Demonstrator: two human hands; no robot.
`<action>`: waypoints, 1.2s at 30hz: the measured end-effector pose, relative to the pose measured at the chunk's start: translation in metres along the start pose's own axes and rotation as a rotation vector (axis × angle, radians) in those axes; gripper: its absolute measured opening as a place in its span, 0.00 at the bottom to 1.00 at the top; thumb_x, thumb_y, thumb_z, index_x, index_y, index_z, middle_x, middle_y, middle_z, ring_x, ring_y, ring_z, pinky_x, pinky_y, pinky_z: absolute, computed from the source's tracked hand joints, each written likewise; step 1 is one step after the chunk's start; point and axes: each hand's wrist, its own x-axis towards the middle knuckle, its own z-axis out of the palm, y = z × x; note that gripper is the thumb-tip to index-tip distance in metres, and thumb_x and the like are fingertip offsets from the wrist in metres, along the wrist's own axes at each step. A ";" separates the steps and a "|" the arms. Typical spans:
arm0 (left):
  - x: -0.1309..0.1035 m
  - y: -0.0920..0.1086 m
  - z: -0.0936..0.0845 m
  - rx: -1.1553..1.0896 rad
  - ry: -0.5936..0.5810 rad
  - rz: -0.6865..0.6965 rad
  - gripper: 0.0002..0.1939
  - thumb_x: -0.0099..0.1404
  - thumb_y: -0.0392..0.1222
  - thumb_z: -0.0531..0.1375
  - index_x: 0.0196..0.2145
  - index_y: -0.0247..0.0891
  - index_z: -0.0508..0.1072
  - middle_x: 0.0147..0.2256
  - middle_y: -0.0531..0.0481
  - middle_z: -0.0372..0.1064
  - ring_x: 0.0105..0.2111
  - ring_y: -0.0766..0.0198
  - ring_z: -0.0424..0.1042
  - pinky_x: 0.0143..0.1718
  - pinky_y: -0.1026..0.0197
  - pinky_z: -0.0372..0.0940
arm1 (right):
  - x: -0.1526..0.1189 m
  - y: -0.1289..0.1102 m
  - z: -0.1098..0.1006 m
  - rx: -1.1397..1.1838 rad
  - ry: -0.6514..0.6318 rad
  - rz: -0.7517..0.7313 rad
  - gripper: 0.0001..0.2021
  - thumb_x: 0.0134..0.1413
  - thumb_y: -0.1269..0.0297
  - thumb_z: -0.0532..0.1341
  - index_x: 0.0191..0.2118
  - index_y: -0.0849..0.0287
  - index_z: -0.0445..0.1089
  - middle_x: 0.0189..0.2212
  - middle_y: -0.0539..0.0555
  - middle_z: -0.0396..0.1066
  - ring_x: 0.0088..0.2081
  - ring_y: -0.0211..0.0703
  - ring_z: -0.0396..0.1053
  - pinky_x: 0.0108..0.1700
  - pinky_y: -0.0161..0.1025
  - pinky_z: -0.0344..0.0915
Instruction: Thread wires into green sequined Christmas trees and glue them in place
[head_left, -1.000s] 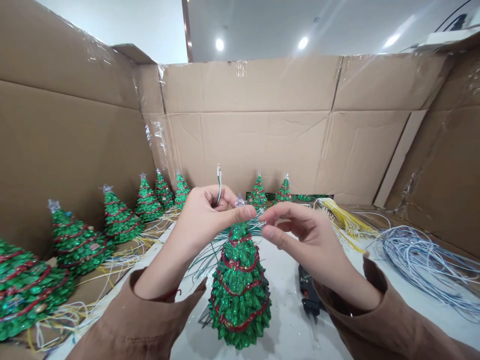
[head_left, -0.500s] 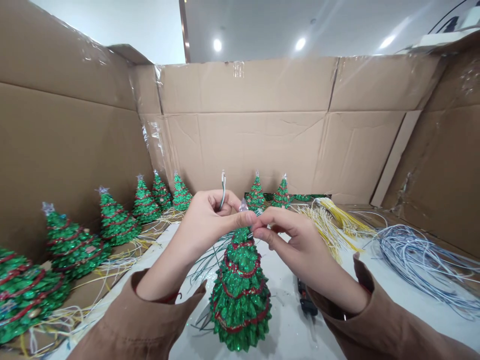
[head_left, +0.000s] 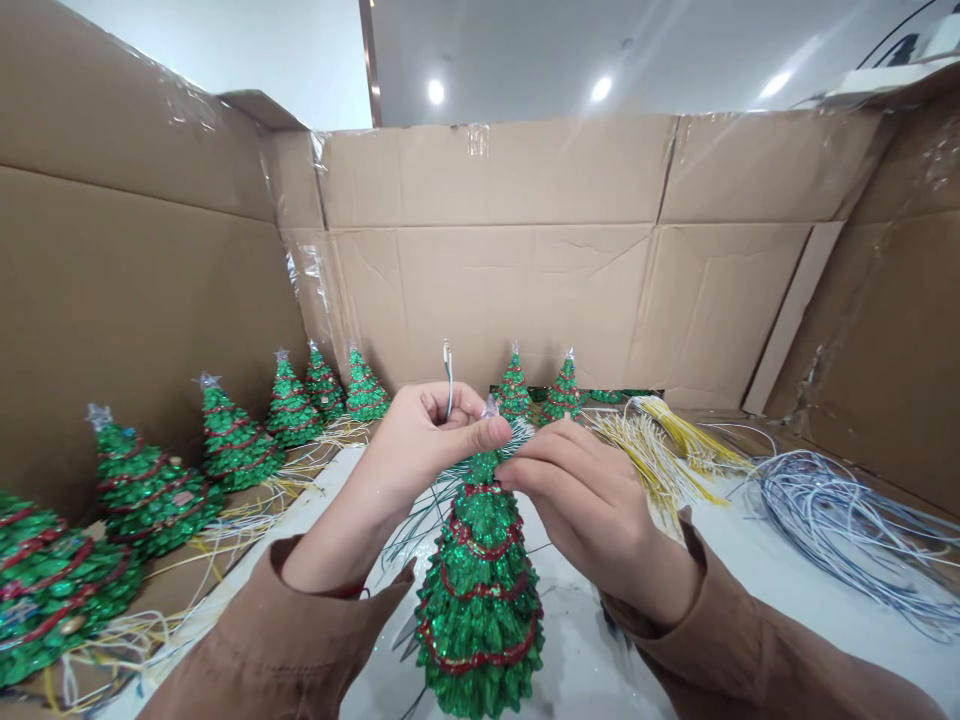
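A glittery green tree [head_left: 480,590] with red garlands stands upright in front of me, a clear star [head_left: 490,407] on its tip. My left hand [head_left: 435,430] is closed at the star, thumb and finger pinching by it; a thin wire [head_left: 448,372] with a small white end sticks up from between its fingers. At the right side of the treetop, my right hand [head_left: 577,490] has its fingers pressed together; what they hold, if anything, is hidden. Behind the treetop lies a bundle of green wires [head_left: 420,515].
Several similar trees [head_left: 232,435] line the left side and the back. Yellow and white wires [head_left: 652,450] lie at the back right, beside a loose coil of blue and white wire [head_left: 840,530]. Cardboard walls [head_left: 495,290] surround the white work surface [head_left: 810,620].
My right hand has turned and lowered from my left fingertips to the side of the treetop, its fingers now closer together. The tree has shifted slightly nearer. My left hand has barely moved.
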 end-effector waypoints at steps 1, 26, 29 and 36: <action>0.000 0.000 0.000 -0.009 0.001 -0.001 0.20 0.42 0.51 0.70 0.20 0.35 0.67 0.20 0.57 0.57 0.22 0.72 0.53 0.24 0.66 0.46 | 0.000 0.000 0.001 -0.001 0.007 0.007 0.09 0.57 0.79 0.55 0.39 0.60 0.67 0.32 0.56 0.72 0.35 0.42 0.63 0.34 0.40 0.63; -0.001 0.008 -0.014 -0.010 0.101 -0.002 0.16 0.38 0.42 0.71 0.17 0.36 0.66 0.16 0.61 0.46 0.19 0.74 0.47 0.22 0.68 0.44 | -0.134 0.031 -0.057 -0.140 -1.085 1.025 0.18 0.40 0.64 0.64 0.42 0.60 0.70 0.41 0.59 0.68 0.43 0.51 0.68 0.45 0.43 0.64; 0.000 0.009 -0.016 -0.033 0.116 0.001 0.17 0.36 0.43 0.72 0.17 0.36 0.67 0.15 0.60 0.50 0.18 0.74 0.49 0.21 0.69 0.46 | -0.134 0.029 -0.055 -0.135 -1.014 0.914 0.12 0.47 0.65 0.61 0.40 0.59 0.71 0.38 0.58 0.69 0.40 0.48 0.69 0.43 0.42 0.66; 0.001 0.009 -0.017 -0.061 0.084 0.027 0.15 0.37 0.40 0.72 0.17 0.35 0.69 0.17 0.58 0.58 0.20 0.74 0.55 0.21 0.70 0.48 | -0.095 0.013 -0.061 -0.164 -0.453 0.434 0.18 0.60 0.69 0.50 0.56 0.57 0.58 0.51 0.60 0.64 0.51 0.46 0.66 0.49 0.42 0.68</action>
